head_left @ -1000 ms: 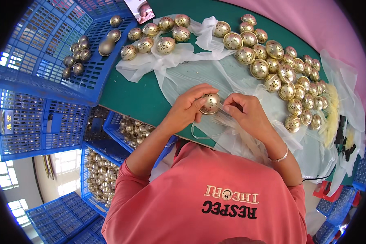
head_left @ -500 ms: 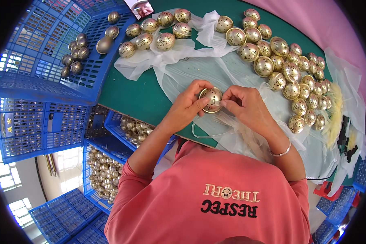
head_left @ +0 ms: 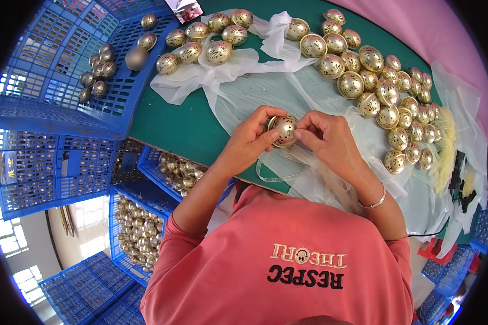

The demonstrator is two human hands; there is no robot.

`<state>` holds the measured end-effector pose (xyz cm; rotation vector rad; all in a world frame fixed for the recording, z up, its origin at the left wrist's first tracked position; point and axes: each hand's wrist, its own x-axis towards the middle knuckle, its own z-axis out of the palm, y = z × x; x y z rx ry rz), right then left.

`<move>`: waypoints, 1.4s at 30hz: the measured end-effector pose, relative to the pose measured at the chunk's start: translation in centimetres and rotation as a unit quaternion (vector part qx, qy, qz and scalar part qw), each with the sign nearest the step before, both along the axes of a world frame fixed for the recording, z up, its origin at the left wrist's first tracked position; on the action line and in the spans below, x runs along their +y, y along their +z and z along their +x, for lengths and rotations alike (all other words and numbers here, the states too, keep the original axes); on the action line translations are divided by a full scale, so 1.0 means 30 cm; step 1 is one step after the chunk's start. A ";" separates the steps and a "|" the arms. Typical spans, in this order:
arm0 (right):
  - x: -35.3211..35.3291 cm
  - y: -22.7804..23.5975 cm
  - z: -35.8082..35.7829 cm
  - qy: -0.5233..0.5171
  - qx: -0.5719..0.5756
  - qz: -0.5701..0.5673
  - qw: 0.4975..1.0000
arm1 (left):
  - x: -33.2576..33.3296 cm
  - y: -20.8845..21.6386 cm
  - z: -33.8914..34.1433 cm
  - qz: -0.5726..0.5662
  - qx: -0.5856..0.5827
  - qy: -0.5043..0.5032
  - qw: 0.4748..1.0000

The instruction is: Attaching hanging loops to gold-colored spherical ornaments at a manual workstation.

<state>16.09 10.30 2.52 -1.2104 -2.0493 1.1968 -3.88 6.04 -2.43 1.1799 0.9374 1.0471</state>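
A round gold bell (head_left: 282,130) with a rim around its middle, dark painted marks and small holes is held above the table's near edge. My left hand (head_left: 255,131) grips it from the left, thumb on its front and fingers curled behind. At the bell's right side, my right hand (head_left: 325,138) has thumb and forefinger pinched together, touching or nearly touching the surface. Whatever lies between those fingertips is too small to make out. Below the hands, a thin sheer ribbon (head_left: 276,177) loops over the table edge, beside pale loose strands (head_left: 314,170).
Many similar bells (head_left: 387,92) cover the right of the green table (head_left: 195,127), partly on sheer white cloth (head_left: 244,100). More bells (head_left: 219,51) sit at the back left. Blue crates (head_left: 59,116) with bells stand left. A phone (head_left: 184,10) stands at the far edge.
The pale strip seen between my right fingertips and the bell's face no longer shows. My right fingers have shifted slightly up the bell's side, and the bell is turned a little.
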 end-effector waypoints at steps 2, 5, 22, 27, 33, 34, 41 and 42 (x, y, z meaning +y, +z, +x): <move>0.002 -0.002 -0.001 -0.008 0.007 0.000 1.000 | 0.000 0.000 -0.002 0.006 0.012 -0.001 1.000; 0.002 -0.003 -0.009 -0.003 -0.001 0.002 1.000 | 0.001 -0.005 -0.008 0.004 0.024 0.002 1.000; -0.015 -0.026 -0.027 -0.011 0.019 -0.016 1.000 | -0.002 -0.013 0.004 0.022 0.012 0.012 1.000; -0.014 -0.031 -0.033 -0.011 0.016 -0.015 1.000 | -0.005 -0.037 0.005 0.050 0.067 0.007 0.996; -0.008 -0.030 -0.026 0.001 0.018 -0.037 0.999 | -0.003 -0.021 0.002 0.037 0.088 0.014 0.995; -0.007 -0.026 -0.025 0.009 0.022 -0.050 0.998 | -0.003 -0.019 -0.002 0.032 0.080 0.015 0.996; 0.005 -0.028 -0.016 0.002 0.048 -0.083 0.995 | 0.015 -0.026 -0.015 0.069 0.089 0.038 0.993; 0.006 -0.030 -0.014 -0.001 0.045 -0.078 0.996 | 0.011 -0.017 -0.010 0.070 0.089 0.037 0.993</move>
